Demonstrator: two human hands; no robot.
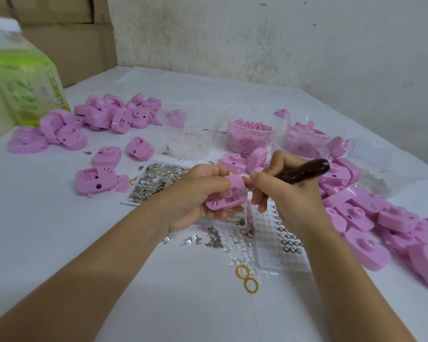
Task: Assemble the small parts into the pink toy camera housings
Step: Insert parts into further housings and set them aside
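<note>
My left hand (195, 193) grips a pink toy camera housing (226, 193) above the middle of the table, its open inner side facing up. My right hand (289, 191) holds a screwdriver with a dark brown handle (304, 170). Its thin metal shaft (242, 192) points left into the housing. Below the hands lie small screws (214, 239), clear rings (240, 253) and two yellow rings (246, 277).
Pink housings are piled at the back left (104, 117) and along the right (371, 218). Clear cups hold clear rings (190, 133), pink pellets (250, 134) and pink parts (299, 144). A tray of metal bits (156, 181), a dimpled tray (279, 245) and a green bottle (22, 77) stand around.
</note>
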